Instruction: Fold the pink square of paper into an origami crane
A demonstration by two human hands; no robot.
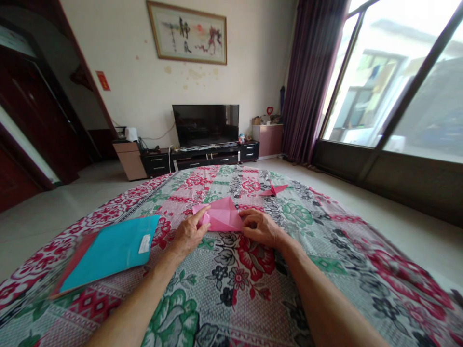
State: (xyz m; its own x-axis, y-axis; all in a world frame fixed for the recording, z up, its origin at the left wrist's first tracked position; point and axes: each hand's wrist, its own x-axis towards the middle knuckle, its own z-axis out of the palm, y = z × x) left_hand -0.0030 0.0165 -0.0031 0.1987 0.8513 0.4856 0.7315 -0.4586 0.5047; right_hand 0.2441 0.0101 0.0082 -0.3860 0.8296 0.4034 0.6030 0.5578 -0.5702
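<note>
A creased sheet of pink paper (221,214), partly folded, lies on the flowered tablecloth (231,299) in the middle of the view. At its left end, my left hand (190,233) pinches the edge between thumb and fingers. The right corner is gripped by my right hand (261,227), its fingers curled. Farther back and to the right rests a folded pink paper figure (274,190) with pointed ends, touched by neither hand.
On the left of the table lies a blue packet of paper (112,251) with a white label, over something reddish. Beyond the table's far edge are a television (206,125) on a low black cabinet (195,161), a purple curtain (307,77) and large windows.
</note>
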